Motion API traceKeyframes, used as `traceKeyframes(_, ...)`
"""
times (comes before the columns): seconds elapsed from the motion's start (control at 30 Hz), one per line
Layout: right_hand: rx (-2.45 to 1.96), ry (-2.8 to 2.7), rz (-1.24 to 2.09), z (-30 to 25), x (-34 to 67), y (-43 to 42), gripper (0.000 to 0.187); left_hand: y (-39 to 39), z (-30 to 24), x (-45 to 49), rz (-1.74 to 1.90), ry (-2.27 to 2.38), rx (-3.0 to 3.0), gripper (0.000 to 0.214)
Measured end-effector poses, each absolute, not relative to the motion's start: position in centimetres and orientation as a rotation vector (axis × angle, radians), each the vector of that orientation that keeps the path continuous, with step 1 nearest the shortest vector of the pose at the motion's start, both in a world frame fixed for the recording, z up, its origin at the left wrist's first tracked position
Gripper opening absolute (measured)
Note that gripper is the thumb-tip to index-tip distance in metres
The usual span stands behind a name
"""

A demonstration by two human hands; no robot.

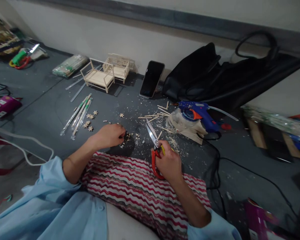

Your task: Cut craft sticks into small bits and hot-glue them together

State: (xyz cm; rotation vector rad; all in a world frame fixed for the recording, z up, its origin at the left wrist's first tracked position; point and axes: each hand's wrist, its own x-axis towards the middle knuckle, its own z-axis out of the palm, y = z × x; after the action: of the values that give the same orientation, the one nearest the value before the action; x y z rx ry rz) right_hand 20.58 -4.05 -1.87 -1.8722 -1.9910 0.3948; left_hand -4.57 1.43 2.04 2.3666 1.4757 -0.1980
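My right hand (169, 161) grips a pair of scissors (152, 134) with red and yellow handles. Their blades point away from me, slightly parted, above scattered wood bits. My left hand (110, 136) is closed low over the table, fingers curled under; whatever they hold is hidden. Tiny cut wood pieces (130, 137) lie beside its fingertips. Left of it are several small wooden flower shapes (90, 116) and wrapped sticks (80, 115). Thin loose sticks (152, 116) lie beyond the scissors. A red-striped cloth (140, 186) covers my lap.
Two miniature wooden furniture frames (98, 78) stand near the wall beside a propped phone (152, 79). At right are a blue glue gun (200, 113), a clear plastic container (177, 120), a black bag (205, 76) and black cables (218, 166). A white cable (40, 138) crosses the left side.
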Motion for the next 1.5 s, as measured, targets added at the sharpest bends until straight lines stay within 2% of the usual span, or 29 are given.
traceKeyframes(0.23, -1.843, -2.005, 0.373, -1.8, 20.6, -4.2, 0.021, 1.3, 1.7, -3.7, -0.116, 1.469, 2.372, 0.018)
traceKeyframes(0.43, -1.726, -2.02, 0.33, -1.8, 20.4, -4.6, 0.026, 1.7, 1.5, -3.7, 0.561, 1.344, 2.078, 0.013)
traceKeyframes(0.73, -1.739, -1.865, 0.397, -1.6, 20.4, -4.5, 0.038, 2.4, 0.0, -3.4, 0.847, 1.299, 2.183, 0.012)
traceKeyframes(1.03, -1.789, -1.915, 0.378, -1.7, 20.4, -4.3, 0.037, 2.2, -1.7, -2.0, 0.552, 1.255, 2.544, 0.027)
traceKeyframes(1.5, -1.758, -1.946, 0.379, -1.6, 20.4, -4.5, 0.033, 1.9, -1.6, -1.0, 0.287, 1.295, 2.64, 0.021)
